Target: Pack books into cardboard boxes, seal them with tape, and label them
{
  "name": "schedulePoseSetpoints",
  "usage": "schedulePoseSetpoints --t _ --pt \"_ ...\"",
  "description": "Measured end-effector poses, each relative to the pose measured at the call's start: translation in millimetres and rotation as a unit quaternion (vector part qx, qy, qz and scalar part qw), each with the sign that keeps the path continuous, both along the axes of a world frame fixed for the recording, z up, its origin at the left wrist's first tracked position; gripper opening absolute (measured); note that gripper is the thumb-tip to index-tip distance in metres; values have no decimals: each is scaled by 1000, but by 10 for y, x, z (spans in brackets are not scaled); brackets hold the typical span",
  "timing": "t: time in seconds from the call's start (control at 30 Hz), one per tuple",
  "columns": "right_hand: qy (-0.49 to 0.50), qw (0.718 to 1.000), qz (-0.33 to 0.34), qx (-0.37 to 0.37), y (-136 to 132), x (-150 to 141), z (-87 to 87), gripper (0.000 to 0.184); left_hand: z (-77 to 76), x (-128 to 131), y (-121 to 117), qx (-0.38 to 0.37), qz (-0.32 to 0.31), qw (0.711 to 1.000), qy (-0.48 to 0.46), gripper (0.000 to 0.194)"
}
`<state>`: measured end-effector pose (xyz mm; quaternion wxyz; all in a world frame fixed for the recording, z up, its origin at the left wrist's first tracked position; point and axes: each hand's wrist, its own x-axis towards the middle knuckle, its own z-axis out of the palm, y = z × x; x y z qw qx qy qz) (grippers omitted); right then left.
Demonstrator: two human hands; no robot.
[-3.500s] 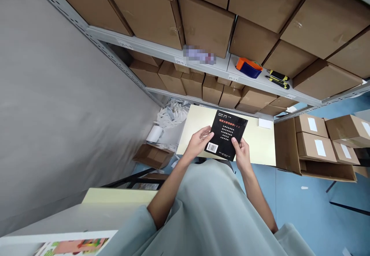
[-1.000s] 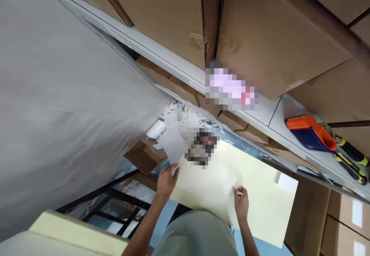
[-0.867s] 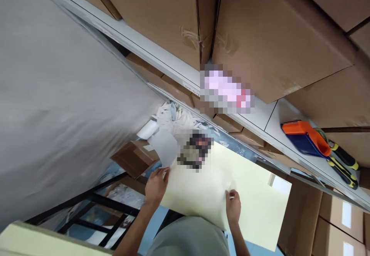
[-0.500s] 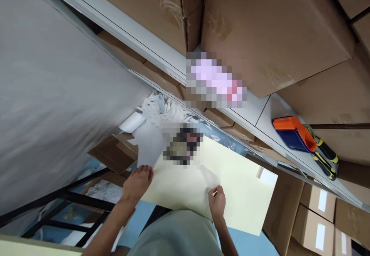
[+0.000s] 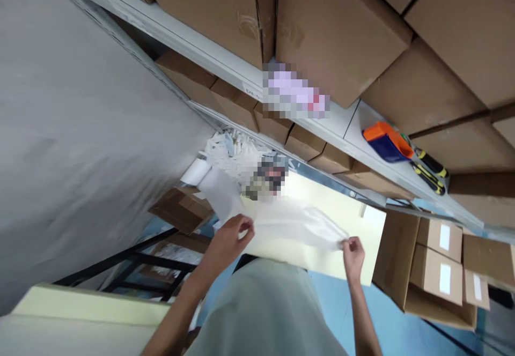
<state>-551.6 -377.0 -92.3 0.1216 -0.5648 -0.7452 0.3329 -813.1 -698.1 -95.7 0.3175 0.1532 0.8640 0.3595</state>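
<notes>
Both my hands hold a thin, translucent white plastic bag (image 5: 293,222) stretched above a cream table (image 5: 354,262). My left hand (image 5: 229,235) is closed on the bag's left end, fingers curled round it. A pinch of my right hand (image 5: 353,253) grips its right corner. A small dark book, blurred out (image 5: 267,180), lies at the table's far left corner, beyond the bag. A loose white sheet (image 5: 217,192) rises just past my left hand.
Grey metal shelving (image 5: 322,125) full of cardboard boxes runs across the back. An orange and blue tape dispenser (image 5: 385,141) and yellow-black tools (image 5: 430,169) lie on it. White scraps (image 5: 233,149) are heaped on the floor; an open carton (image 5: 438,270) stands right.
The dark book left my hands and lies on the table. My hands picked up the plastic bag; in the last half second they lifted it and pulled it wider apart.
</notes>
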Motion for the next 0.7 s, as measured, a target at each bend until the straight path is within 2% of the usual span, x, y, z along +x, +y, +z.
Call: schedulePoseSetpoints --t 0.1,0.17,0.3,0.4,0.53,0.6,0.7 --pt "36 996 -49 61 101 221 370 25 274 139 207 43 -41 998 5 15" --pt "70 988 -90 108 122 407 593 24 401 243 316 81 -57 995 -4 16" --pt "128 975 -137 122 108 781 958 29 555 460 496 103 -83 990 -41 15" --pt "132 969 -151 142 173 1035 1125 36 599 649 622 102 -128 986 -35 13" --pt "73 967 -140 201 423 1364 1140 45 557 969 825 92 -140 986 -5 9" --pt "52 969 -119 210 569 1512 1049 52 492 1138 955 76 -139 987 8 8" --pt "48 980 -65 179 761 1697 802 64 324 1366 1192 36 -147 988 19 8"
